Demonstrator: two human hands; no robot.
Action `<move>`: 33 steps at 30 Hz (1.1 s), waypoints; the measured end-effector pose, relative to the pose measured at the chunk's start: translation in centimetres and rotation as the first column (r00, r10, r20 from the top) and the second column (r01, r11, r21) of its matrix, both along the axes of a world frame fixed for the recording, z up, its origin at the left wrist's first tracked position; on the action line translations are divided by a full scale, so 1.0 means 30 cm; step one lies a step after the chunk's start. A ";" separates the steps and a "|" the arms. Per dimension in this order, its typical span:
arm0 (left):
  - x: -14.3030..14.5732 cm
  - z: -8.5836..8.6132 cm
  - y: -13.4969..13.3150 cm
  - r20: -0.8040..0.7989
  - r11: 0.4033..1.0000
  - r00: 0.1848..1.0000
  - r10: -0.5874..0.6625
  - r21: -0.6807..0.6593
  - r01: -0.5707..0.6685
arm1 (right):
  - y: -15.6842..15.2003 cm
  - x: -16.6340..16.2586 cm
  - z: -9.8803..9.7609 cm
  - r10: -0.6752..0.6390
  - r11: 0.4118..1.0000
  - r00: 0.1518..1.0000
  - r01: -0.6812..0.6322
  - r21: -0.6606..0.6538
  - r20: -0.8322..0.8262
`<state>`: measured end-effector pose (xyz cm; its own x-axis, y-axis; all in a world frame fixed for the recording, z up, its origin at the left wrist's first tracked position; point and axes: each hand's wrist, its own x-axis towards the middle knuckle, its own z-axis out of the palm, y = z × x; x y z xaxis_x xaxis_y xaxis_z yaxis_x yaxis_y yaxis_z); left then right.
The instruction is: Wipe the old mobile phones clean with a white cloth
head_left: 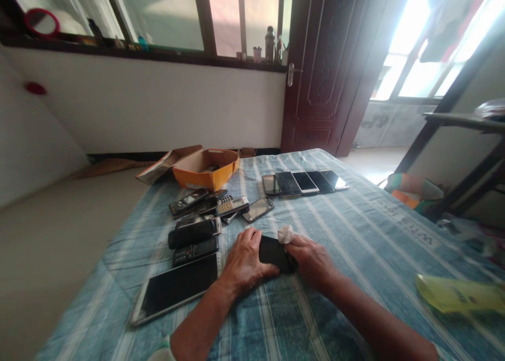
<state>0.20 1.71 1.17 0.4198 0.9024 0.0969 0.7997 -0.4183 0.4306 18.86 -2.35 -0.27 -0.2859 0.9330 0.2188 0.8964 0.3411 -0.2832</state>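
A black smartphone [273, 253] lies on the striped blue cloth in front of me. My left hand [247, 258] grips its left end, with the thumb along the near edge and the fingers at the far edge. At the phone's right end, my right hand [311, 258] pinches a crumpled white tissue [285, 234] against it. Left of my hands lies a large white-framed tablet [179, 287], with a black keypad phone [195, 250] and a dark rounded phone [193, 232] beyond it. A grey touchscreen phone [259, 209] rests just past my left hand.
An open orange box [207, 169] stands at the far left of the cloth, near a pile of old phones including a silver keypad phone [232, 206]. Several phones line up at the back, one a white smartphone [305, 182]. A yellow packet [460, 293] lies at right.
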 end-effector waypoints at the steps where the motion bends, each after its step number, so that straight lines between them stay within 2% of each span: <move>1: 0.001 -0.001 -0.001 0.003 1.000 1.000 0.012 0.000 -0.012 | 0.011 -0.005 0.005 -0.013 1.000 1.000 0.013 -0.006 0.013; 4: 0.002 -0.004 -0.002 0.018 1.000 0.999 0.031 -0.001 -0.031 | 0.008 -0.018 0.003 -0.029 0.999 0.999 0.029 0.013 0.045; 11: 0.003 -0.012 -0.004 0.031 0.999 0.999 0.037 0.014 -0.037 | -0.074 -0.024 -0.044 0.005 0.991 0.995 -0.019 0.135 0.102; 14: 0.003 -0.013 -0.006 0.023 0.999 0.999 0.045 0.023 -0.046 | -0.052 -0.027 -0.047 -0.005 0.989 0.994 -0.011 0.151 0.106; 22: 0.014 -0.001 -0.008 -0.015 0.995 0.996 0.090 0.052 -0.090 | 0.050 -0.046 -0.007 -0.055 0.997 0.993 0.049 0.059 0.106; 30: 0.021 -0.001 -0.013 -0.058 0.991 0.991 0.121 0.066 -0.117 | -0.074 -0.056 -0.092 -0.008 0.959 0.990 -0.033 0.281 0.142; 33: 0.023 0.003 -0.014 -0.062 0.990 0.989 0.132 0.058 -0.128 | -0.087 -0.059 -0.097 -0.008 0.953 0.988 -0.040 0.301 0.157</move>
<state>0.88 1.30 1.25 0.3065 0.9439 0.1227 0.8744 -0.3302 0.3555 17.08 -4.97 -3.19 -0.3526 0.8247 0.4422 0.9148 0.4034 -0.0229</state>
